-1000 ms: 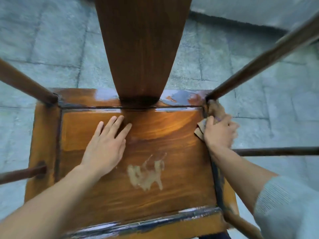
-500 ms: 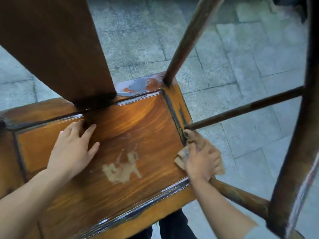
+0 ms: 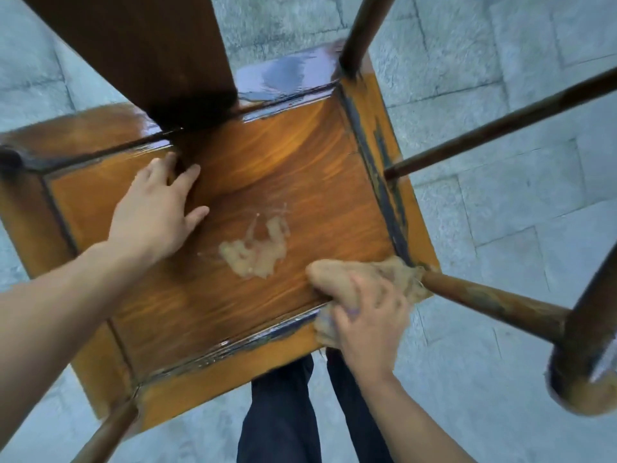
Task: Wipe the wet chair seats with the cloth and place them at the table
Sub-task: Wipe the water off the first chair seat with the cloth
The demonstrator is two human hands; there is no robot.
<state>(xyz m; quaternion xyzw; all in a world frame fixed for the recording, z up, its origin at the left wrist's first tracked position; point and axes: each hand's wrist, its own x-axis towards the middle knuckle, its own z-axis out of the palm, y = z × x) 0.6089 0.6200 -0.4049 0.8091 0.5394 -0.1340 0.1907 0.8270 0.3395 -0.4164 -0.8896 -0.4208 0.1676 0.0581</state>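
Note:
I look straight down on a brown wooden chair seat with a pale worn patch in its middle and wet glare along its back rail. My left hand lies flat and open on the seat, near the dark backrest slat. My right hand grips a crumpled beige cloth and presses it on the seat's front right corner, where an arm post joins the frame. Part of the cloth is hidden under my fingers.
The chair's armrest rails and a rounded arm end rise on the right side. Grey stone paving surrounds the chair. My dark trouser legs stand right against the seat's front edge.
My right hand has slid the cloth along the seat's right edge from the back corner to the front corner. The view has swung, and my left hand has stayed flat on the seat.

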